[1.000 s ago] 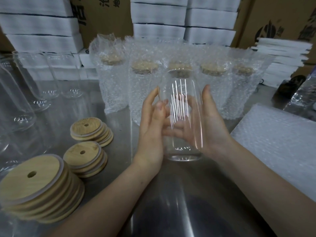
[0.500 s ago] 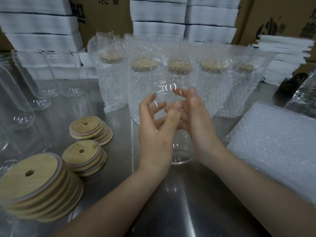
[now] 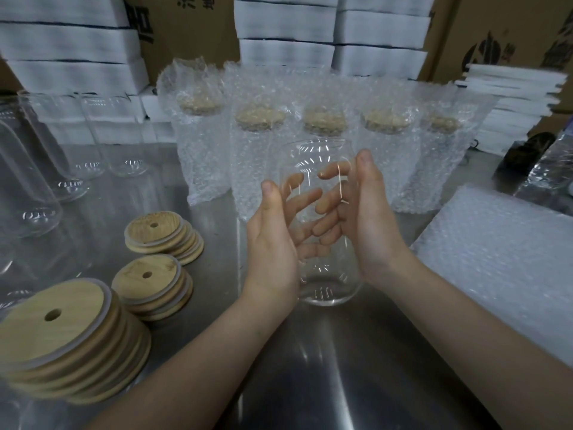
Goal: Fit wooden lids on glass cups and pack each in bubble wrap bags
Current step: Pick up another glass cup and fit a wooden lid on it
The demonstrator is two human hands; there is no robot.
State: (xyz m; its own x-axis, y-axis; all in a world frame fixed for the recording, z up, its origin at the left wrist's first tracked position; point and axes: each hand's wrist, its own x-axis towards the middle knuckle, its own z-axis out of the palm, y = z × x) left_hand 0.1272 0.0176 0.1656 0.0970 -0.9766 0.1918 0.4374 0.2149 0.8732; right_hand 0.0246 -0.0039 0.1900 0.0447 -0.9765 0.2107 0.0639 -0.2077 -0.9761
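1. Head view, hands: my left hand [image 3: 269,243] and right hand [image 3: 369,218] both hold one glass cup [image 3: 325,287], upright with its mouth up, over the middle of the desk [image 3: 325,383]. The fingers [image 3: 305,197] curl round its far side and the thumbs lie on the near side. I can't tell if its base touches the desk.
2. Head view, cup: no lid on it and no bag round it.
3. Head view, supplies:
   - Three stacks of wooden lids [image 3: 148,277] sit to my left.
   - A flat pile of bubble wrap bags [image 3: 496,252] lies to my right.
   - Five bagged cups [image 3: 257,144], lidded, stand in a row behind.
   - Bare cups [image 3: 34,193] stand far left.
4. Step, my read: the cup is in hand and lid fitting comes first.
5. Next move calls for:
   - The right hand holds the cup alone; the glass is slick, so grip firmly.
   - The left hand takes the top lid off a stack.
   - Seat the lid level on the rim, press it down, then bag the cup.
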